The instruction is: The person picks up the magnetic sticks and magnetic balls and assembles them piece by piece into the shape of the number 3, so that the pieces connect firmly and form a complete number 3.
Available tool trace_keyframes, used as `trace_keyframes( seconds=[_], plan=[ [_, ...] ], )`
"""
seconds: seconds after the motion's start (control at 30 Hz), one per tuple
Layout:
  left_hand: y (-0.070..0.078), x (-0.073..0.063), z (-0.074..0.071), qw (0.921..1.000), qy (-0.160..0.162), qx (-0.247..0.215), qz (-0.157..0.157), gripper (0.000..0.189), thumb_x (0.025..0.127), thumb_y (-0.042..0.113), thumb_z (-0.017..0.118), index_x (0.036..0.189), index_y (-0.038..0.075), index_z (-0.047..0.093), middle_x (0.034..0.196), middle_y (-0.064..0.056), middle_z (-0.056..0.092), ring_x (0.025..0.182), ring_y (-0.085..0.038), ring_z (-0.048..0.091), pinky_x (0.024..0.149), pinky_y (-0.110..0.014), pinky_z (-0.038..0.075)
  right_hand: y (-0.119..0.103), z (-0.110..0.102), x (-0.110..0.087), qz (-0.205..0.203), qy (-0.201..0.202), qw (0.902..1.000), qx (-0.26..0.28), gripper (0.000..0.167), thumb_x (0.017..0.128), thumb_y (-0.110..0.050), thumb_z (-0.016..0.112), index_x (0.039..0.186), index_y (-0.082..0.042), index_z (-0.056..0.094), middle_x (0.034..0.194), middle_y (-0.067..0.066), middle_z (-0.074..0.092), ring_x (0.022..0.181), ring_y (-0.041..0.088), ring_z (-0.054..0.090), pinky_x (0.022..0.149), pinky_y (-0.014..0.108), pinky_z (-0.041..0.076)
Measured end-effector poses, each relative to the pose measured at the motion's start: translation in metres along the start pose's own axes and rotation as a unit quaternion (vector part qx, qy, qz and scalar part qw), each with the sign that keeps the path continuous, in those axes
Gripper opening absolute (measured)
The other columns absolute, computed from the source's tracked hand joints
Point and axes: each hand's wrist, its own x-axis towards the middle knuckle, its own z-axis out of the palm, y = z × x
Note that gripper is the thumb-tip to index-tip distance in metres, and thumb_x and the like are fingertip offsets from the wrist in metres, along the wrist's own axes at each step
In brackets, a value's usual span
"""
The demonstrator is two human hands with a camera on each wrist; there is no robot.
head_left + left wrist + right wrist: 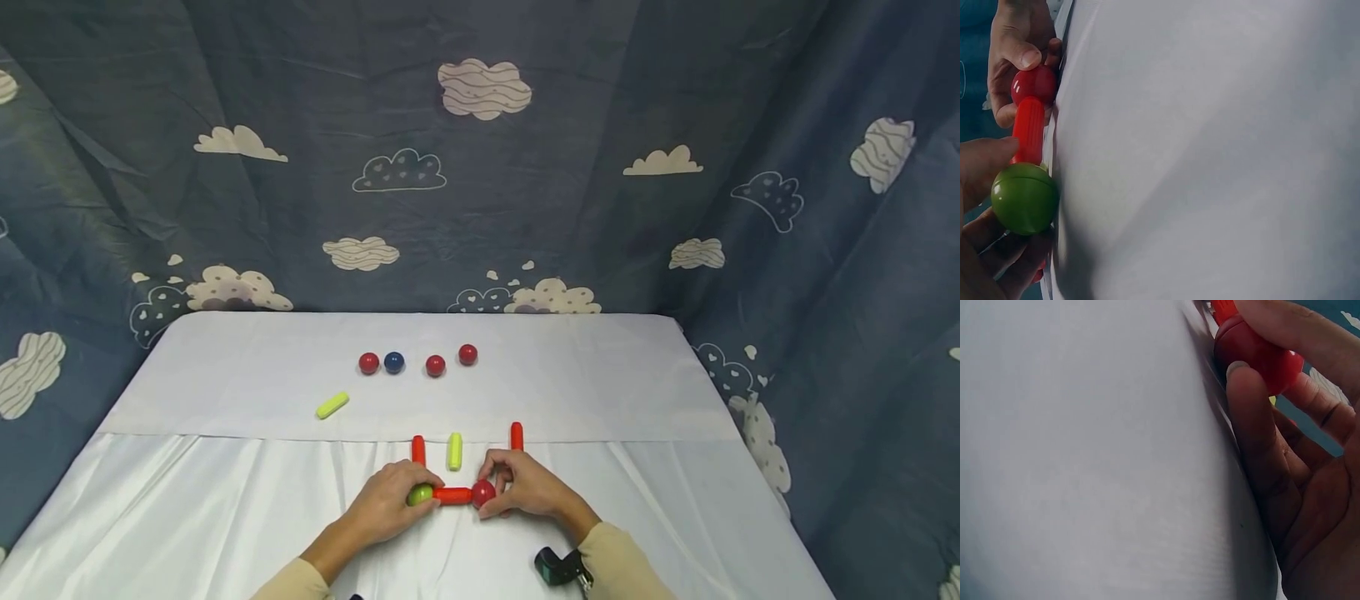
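Observation:
Low over the white tabletop, a red rod [453,497] runs between a green ball [420,495] and a red ball [483,493]. My left hand [386,500] holds the green ball, with the thumb reaching along to the rod in the left wrist view. Thumb and fingers of my right hand [534,486] pinch the red ball [1259,357] from its outer side. Another red rod [417,450] sticks out beyond the left fingers, its near end hidden by them. Past the right fingers lies one more red rod [517,436], partly covered.
A yellow-green rod [455,452] lies just beyond the joined pieces, and a second yellow-green rod [332,406] farther left. Toward the back sit a blue ball [393,362] and three red balls [435,366]. A dark curtain [525,208] with clouds hangs behind the table.

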Motion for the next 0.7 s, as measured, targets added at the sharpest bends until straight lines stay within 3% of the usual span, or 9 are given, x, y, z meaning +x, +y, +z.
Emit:
trace_keyframes(
  seconds=[0.3,0.53,0.7],
  plan=[
    [-0.0071,0.0019,0.0057,0.9988,0.003,-0.020,0.044,0.017,0.084,0.019,0.073,0.101,0.013,0.071,0.097,0.001,0.065,0.092,-0.014,0.058,0.084,-0.036,0.047,-0.0007,0.0007,0.0000,0.005,-0.009,0.9999,0.009,0.035,0.069,-0.005,0.085,0.093,-0.009,0.060,0.064,0.001,0.061,0.051,0.011,0.055,0.050,0.024,0.048],
    [-0.0051,0.0050,0.0033,0.9992,-0.014,-0.038,0.005,0.017,0.084,0.019,0.074,0.100,0.013,0.072,0.096,0.003,0.067,0.093,-0.015,0.059,0.086,-0.040,0.046,-0.0029,-0.0005,0.0000,0.003,-0.001,0.9997,-0.023,0.035,0.070,-0.010,0.085,0.094,-0.012,0.060,0.067,-0.001,0.061,0.053,0.011,0.056,0.051,0.023,0.047],
    [-0.0042,0.0080,0.0018,0.9983,-0.029,-0.048,-0.016,0.016,0.083,0.019,0.075,0.098,0.013,0.072,0.094,0.004,0.068,0.091,-0.016,0.059,0.084,-0.042,0.045,-0.0049,-0.0007,-0.0006,0.000,0.002,0.9994,-0.036,0.035,0.071,-0.012,0.085,0.096,-0.012,0.061,0.083,-0.001,0.060,0.055,0.010,0.056,0.052,0.024,0.048]
  ],
)
